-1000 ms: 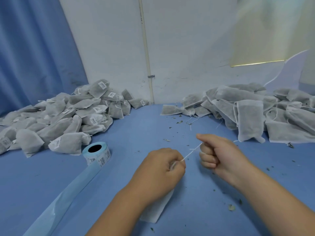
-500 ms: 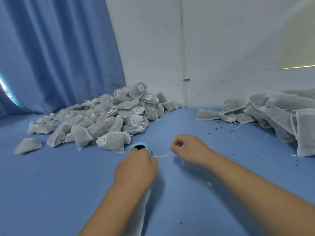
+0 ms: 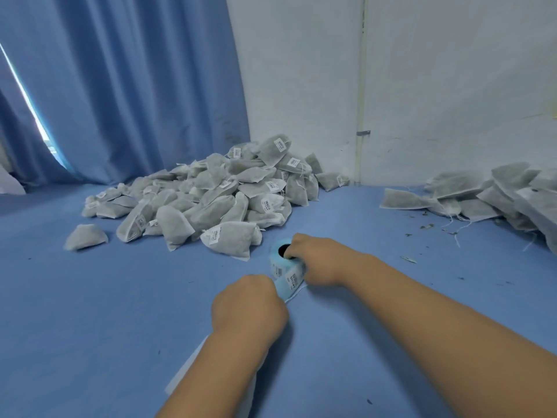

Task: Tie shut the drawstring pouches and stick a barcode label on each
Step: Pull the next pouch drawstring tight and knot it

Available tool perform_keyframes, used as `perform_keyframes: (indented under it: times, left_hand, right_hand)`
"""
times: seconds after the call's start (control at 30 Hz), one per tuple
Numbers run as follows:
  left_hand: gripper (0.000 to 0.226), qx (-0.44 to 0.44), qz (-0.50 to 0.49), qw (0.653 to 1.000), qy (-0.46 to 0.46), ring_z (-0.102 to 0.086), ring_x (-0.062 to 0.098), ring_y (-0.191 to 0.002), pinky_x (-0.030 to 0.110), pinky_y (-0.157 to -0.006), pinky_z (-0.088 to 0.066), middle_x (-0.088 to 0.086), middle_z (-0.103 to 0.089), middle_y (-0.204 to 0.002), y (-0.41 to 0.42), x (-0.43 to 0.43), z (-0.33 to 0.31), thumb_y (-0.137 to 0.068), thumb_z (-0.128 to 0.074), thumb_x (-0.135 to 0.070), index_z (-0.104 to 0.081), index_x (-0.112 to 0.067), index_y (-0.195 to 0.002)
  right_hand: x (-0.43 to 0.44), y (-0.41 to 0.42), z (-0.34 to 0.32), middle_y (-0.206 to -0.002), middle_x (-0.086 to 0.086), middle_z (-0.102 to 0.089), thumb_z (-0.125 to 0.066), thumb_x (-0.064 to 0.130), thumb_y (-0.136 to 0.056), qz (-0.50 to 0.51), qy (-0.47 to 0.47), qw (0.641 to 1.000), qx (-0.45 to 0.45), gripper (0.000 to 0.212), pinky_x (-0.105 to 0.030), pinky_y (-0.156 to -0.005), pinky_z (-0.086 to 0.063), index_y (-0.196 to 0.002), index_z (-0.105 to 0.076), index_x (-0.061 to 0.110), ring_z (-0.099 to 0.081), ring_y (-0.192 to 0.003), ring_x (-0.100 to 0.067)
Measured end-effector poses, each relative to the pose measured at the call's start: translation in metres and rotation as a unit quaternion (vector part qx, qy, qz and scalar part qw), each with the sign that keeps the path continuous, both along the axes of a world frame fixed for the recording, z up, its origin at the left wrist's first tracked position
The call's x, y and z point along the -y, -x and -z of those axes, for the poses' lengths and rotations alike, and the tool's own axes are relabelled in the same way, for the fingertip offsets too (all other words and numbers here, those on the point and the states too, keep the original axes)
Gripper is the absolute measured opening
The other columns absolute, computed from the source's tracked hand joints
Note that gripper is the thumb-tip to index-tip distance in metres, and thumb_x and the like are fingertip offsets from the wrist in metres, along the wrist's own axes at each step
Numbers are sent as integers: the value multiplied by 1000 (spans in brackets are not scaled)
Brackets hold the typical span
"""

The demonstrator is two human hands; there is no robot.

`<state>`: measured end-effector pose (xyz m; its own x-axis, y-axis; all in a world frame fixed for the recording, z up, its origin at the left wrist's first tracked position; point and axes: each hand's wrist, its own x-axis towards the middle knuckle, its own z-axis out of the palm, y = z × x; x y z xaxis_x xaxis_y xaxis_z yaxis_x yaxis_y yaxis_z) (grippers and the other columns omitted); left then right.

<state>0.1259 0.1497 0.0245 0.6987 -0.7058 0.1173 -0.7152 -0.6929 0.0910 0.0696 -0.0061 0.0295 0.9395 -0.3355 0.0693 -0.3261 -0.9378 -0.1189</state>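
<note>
While the pale blue roll of white barcode labels (image 3: 281, 262) is clasped by the right hand (image 3: 316, 260), fingers curled over its core, a flat white fabric drawstring pouch (image 3: 178, 379) is gripped in the fisted left hand (image 3: 250, 306), just beside the roll on the blue table (image 3: 90, 312). A heap of labelled grey pouches (image 3: 211, 200) is seen behind.
</note>
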Motion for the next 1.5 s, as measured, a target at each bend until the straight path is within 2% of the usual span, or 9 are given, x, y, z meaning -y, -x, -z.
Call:
perform_keyframes:
  times: [0.1, 0.3, 0.57, 0.67, 0.8, 0.9, 1.33, 1.4, 1.5]
  left_hand:
    - [25, -2, 4, 1000, 2, -37, 12, -54, 26, -46, -23, -5, -42, -67, -8, -4, -2, -85, -47, -30, -39, -19, -64]
    - [26, -17, -5, 1000, -23, -40, 12, -57, 26, -48, -25, -5, -44, -70, -16, -1, -4, -87, -44, -32, -40, -19, -65]
    - [28, -18, 56, 995, 86, -40, 19, -58, 27, -46, -24, -3, -44, -63, -2, 12, 2, -85, -47, -33, -42, -16, -63]
    - [21, -110, 61, 983, 137, -40, 20, -61, 29, -54, -31, 0, -46, -64, -7, 12, 4, -80, -50, -29, -47, -15, -64]
    - [24, -272, 58, 937, 210, -43, 15, -64, 29, -58, -34, 0, -52, -73, -17, 15, 1, -79, -53, -25, -65, -4, -75]
    - [26, -356, 44, 903, 238, -45, 4, -47, 24, -51, -34, -11, -55, -57, -19, 15, -1, -77, -54, -22, -65, -20, -54]
    - [28, -397, 36, 882, 252, -39, 7, -37, 27, -50, -30, -13, -44, -38, -28, 11, -1, -76, -56, -22, -64, -24, -49]
    - [28, -404, 31, 878, 254, -42, 11, -47, 28, -53, -32, -11, -51, -44, -28, 11, -1, -75, -57, -22, -65, -25, -49]
    - [23, -410, 37, 874, 259, -57, 20, -70, 35, -69, -44, 3, -74, -85, -28, 9, -2, -70, -56, -26, -69, -23, -52]
  right_hand:
    - [8, 2, -4, -115, -6, -46, -58, 7, -81, 33, 31, 999, -16, 23, -34, -74, -43, -104, -57, 13, -55, -91, -28]
    - [17, 13, -2, -117, -6, -50, -54, 5, -84, 60, -10, 998, -11, 28, -31, -85, -44, -111, -57, 10, -54, -102, -25]
    - [2, 21, -1, -120, -3, -43, -53, 5, -83, 101, -34, 991, 79, 33, -40, -84, -48, -115, -56, 13, -55, -96, -26]
    - [-17, 25, 5, -103, 1, -49, -56, 11, -81, 129, -97, 964, 212, 18, -38, -80, -49, -97, -56, 18, -56, -89, -23]
    - [-41, 30, 28, -75, 7, -62, -64, 27, -79, 141, -196, 942, 234, 10, -32, -67, -50, -75, -56, 24, -60, -74, -15]
    - [-48, 29, 46, -71, 10, -63, -67, 36, -81, 160, -227, 924, 262, 16, -24, -63, -48, -77, -59, 23, -59, -68, -8]
    - [-43, 31, 56, -77, 13, -62, -68, 20, -80, 133, -240, 915, 295, 8, -8, -59, -39, -83, -63, 25, -51, -61, 5]
    - [-43, 30, 56, -85, 12, -60, -68, 20, -79, 127, -225, 919, 297, 13, -7, -60, -36, -84, -59, 28, -50, -64, 5]
    - [-43, 30, 56, -90, 10, -59, -71, 23, -78, 133, -227, 917, 301, 17, -10, -63, -37, -85, -56, 27, -49, -67, 2]
